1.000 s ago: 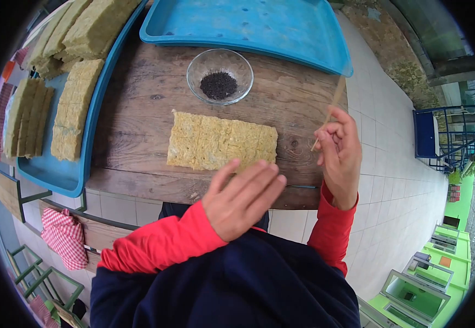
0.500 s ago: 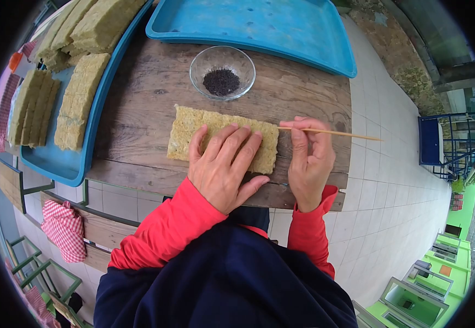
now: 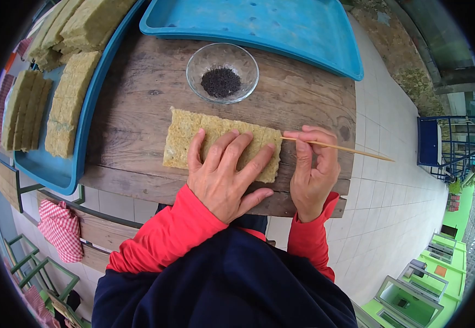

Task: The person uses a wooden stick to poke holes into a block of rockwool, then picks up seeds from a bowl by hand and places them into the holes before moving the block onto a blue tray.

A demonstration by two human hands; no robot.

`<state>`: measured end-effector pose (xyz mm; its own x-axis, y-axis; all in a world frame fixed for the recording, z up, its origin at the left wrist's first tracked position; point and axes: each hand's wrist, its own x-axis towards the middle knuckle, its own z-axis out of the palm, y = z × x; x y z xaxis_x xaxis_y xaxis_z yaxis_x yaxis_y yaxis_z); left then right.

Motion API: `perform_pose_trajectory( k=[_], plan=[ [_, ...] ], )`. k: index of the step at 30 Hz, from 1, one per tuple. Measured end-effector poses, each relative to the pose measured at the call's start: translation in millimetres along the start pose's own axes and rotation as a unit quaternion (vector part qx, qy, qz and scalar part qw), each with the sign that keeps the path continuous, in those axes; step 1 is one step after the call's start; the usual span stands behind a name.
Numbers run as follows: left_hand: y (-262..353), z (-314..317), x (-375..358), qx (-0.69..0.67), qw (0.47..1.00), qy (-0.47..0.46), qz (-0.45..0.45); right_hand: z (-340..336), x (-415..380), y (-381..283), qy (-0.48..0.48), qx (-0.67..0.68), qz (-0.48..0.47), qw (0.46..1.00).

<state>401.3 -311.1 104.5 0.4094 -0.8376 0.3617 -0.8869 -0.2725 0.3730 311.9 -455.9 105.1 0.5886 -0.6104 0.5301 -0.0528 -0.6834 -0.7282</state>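
Note:
A yellowish rockwool slab (image 3: 185,131), scored into small blocks, lies on the wooden table in front of me. Across it rests my left hand (image 3: 224,167), open, its fingers spread over the top and the thumb out past the near edge. My right hand (image 3: 315,169) is just off the slab's right end, pinching a thin wooden skewer (image 3: 358,151) between thumb and fingers. One tip of the skewer is right at the slab's upper right corner; the rest sticks out to the right. Beyond the slab stands a clear glass bowl (image 3: 195,82) holding small black seeds (image 3: 221,82).
A blue tray (image 3: 84,134) at the left carries several more rockwool slabs (image 3: 73,104). Another blue tray (image 3: 259,22) lies along the table's far side. A wooden bench (image 3: 103,229) with a red checkered cloth (image 3: 61,229) is at the lower left. Tiled floor (image 3: 379,218) borders the table's right edge.
The view has shifted slightly. My left hand's fingers are spread a little wider on the slab. My right hand still pinches the skewer, its tip staying by the slab's right end.

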Motion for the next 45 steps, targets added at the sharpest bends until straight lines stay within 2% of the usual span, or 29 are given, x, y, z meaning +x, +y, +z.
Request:
perform_pose_trajectory(
  k=[3,5,11,17,28,34,36,39,45],
  plan=[
    [-1,2,-1,-0.019,1.0,0.004,-0.017,1,0,-1,0.005,0.016,0.02,1.0],
    [-2,3,-1,-0.019,1.0,0.006,-0.016,0,0,-1,-0.017,-0.012,-0.012,1.0],
    [0,2,-1,-0.006,1.0,0.002,-0.011,0,0,-3,-0.044,-0.036,-0.017,0.998],
    [2,2,0,0.014,1.0,-0.01,-0.011,-1,-1,-2,-0.001,-0.022,0.006,1.0],
    [1,2,-1,0.007,1.0,-0.013,-0.012,-1,0,-5,-0.025,-0.041,-0.007,0.999],
    [0,4,-2,-0.029,0.999,0.01,-0.023,-1,0,-4,-0.026,-0.061,-0.027,0.997],
    [-3,6,-5,-0.051,0.995,0.081,-0.006,-1,0,-4,-0.02,-0.068,-0.032,0.997],
    [-4,1,-18,-0.065,0.99,0.122,0.039,-1,0,-4,-0.009,-0.065,-0.029,0.997],
    [-8,-1,-39,-0.035,0.994,0.093,0.048,-2,0,-6,-0.026,-0.066,-0.029,0.997]
  ],
)
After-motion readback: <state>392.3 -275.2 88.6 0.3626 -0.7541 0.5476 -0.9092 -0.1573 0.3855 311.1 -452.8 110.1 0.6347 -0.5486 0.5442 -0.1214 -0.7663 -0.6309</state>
